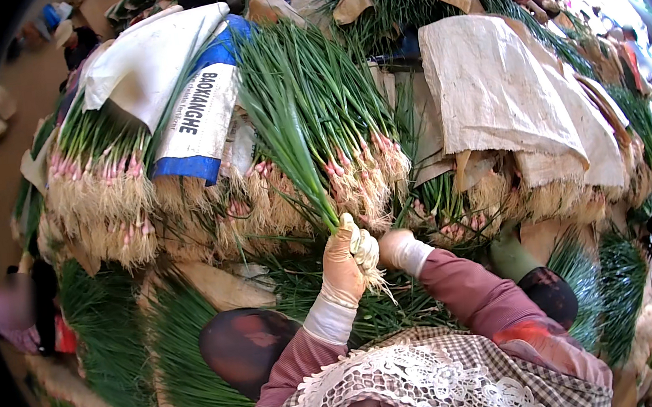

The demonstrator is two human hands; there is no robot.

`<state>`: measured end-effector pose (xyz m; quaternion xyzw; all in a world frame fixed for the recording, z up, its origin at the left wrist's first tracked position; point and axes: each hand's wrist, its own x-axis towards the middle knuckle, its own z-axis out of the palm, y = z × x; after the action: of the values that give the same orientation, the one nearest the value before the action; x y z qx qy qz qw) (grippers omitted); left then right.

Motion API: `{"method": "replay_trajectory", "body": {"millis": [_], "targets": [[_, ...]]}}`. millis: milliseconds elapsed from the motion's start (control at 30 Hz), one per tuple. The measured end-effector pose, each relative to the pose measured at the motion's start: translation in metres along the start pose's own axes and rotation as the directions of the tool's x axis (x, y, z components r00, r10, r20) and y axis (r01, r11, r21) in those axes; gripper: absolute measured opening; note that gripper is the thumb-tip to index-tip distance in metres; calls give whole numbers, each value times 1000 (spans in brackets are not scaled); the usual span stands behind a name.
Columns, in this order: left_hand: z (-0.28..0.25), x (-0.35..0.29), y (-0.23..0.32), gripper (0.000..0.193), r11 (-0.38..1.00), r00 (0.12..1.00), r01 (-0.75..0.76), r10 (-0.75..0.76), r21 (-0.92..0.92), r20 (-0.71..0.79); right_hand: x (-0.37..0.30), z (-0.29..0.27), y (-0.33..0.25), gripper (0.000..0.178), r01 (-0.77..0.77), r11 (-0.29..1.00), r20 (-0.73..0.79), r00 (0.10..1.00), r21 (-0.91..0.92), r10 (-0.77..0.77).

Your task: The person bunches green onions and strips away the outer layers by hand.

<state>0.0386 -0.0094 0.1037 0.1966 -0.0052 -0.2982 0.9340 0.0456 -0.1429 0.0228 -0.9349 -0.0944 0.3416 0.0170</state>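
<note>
Fingers of left hand (pixel 345 259) clamped on bunch of green onions (pixel 291 139), held upright before chest | right hand (pixel 396 248) beside, fingers hidden, state unclear | risk: loose stalks slipping out, roots tangled | around: stacked onion bundles (pixel 102 187), woven sacks (pixel 501 94) covering far pile

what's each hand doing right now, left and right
Left hand: closed around a bunch of spring onions, near the roots.
Right hand: reaches into the stacked spring onions; grip cannot be told.
</note>
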Motion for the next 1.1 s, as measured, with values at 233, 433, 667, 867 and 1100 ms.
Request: {"method": "replay_trajectory", "body": {"millis": [233,433,667,867,1100], "targets": [[-42,3,9,20,949,921,264,-195,171,-336,-3,-120,36,29,-15,711,-427,791,704,439],[-34,9,10,30,946,952,77,24,314,-305,38,-127,75,29,-257,956,-715,641,145,280],[-37,18,15,38,942,913,16,123,335,-389,-30,-87,-1,27,156,899,-683,705,409,188],[-53,13,-1,23,948,896,53,94,313,-435,-43,-52,-8,30,142,950,-320,946,279,-48],[-44,3,-6,24,952,931,76,39,296,-364,-6,-44,9,38,360,164,-370,929,918,31]]}}
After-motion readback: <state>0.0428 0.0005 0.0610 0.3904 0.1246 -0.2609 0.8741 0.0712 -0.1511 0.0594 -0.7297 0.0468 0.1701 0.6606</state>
